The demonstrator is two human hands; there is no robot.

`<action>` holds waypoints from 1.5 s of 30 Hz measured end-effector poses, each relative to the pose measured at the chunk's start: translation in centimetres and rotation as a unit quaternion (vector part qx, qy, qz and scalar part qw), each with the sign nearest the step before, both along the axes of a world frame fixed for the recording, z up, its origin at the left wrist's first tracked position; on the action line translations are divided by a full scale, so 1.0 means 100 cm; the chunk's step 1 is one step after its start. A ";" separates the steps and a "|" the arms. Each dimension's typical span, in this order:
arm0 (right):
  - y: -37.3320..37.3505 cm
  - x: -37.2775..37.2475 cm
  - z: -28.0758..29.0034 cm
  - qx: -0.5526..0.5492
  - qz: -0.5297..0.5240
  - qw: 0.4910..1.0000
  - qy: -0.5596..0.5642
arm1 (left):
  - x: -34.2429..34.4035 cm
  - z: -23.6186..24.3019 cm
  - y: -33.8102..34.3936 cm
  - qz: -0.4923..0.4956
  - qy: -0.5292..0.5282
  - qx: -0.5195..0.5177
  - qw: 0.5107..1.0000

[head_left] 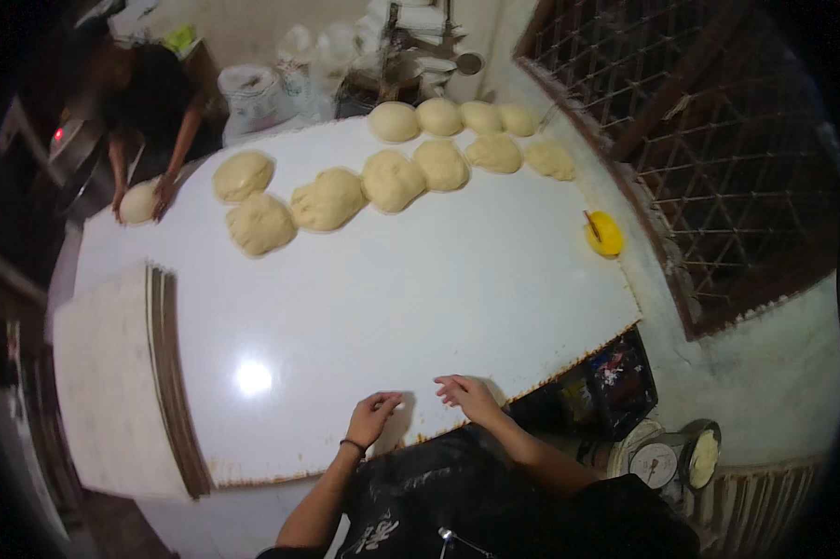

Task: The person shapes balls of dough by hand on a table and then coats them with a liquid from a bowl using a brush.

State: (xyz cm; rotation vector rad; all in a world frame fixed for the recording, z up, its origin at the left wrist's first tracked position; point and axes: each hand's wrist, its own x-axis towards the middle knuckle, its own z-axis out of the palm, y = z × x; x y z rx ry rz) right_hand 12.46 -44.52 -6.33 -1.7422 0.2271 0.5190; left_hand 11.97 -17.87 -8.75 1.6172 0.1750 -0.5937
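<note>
The left hand is empty, with its fingers loosely bent and a dark band around the wrist. The right hand is empty too, its fingers loose and pointing toward the left hand. Both are over the near edge of the white table; I cannot tell if they touch it.

The table top is flat and shiny, with one bright spot of light. Brown, rusty-looking specks run along its near edge.

The dough sits well past the hands, across the far part of the table. It is pale yellow, in two rows. The four back lumps are smooth and round; many front ones are flatter and bumpy. At the far left, another person has both hands around one more round ball.

A stack of flat boards lies on the left. A small yellow thing with a thin stick is near the right edge. Beyond are a rough wall, a criss-cross metal window and a round-faced scale.
</note>
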 end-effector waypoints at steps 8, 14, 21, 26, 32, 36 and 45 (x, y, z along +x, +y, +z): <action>-0.168 0.096 -0.003 -0.035 -0.269 0.957 -0.105 | 0.078 -0.041 -0.073 0.080 -0.112 0.075 0.988; -0.257 0.296 0.026 -0.053 -0.221 0.949 -0.221 | 0.149 -0.057 -0.197 0.040 -0.305 0.415 0.856; -0.289 0.531 0.037 -0.285 -0.117 0.896 -0.321 | 0.150 -0.033 -0.219 0.043 -0.257 0.481 0.837; -0.294 0.610 0.023 -0.334 -0.014 0.899 -0.284 | 0.153 -0.051 -0.217 0.061 -0.260 0.480 0.836; -0.342 0.687 -0.015 -0.280 0.200 0.927 -0.151 | 0.154 -0.052 -0.224 0.039 -0.238 0.497 0.833; -0.393 0.678 0.017 -0.509 0.039 0.838 -0.193 | 0.146 -0.043 -0.222 0.034 -0.163 0.450 0.877; -0.472 0.659 -0.006 -0.419 -0.070 0.881 -0.208 | 0.154 -0.037 -0.225 0.031 -0.223 0.471 0.853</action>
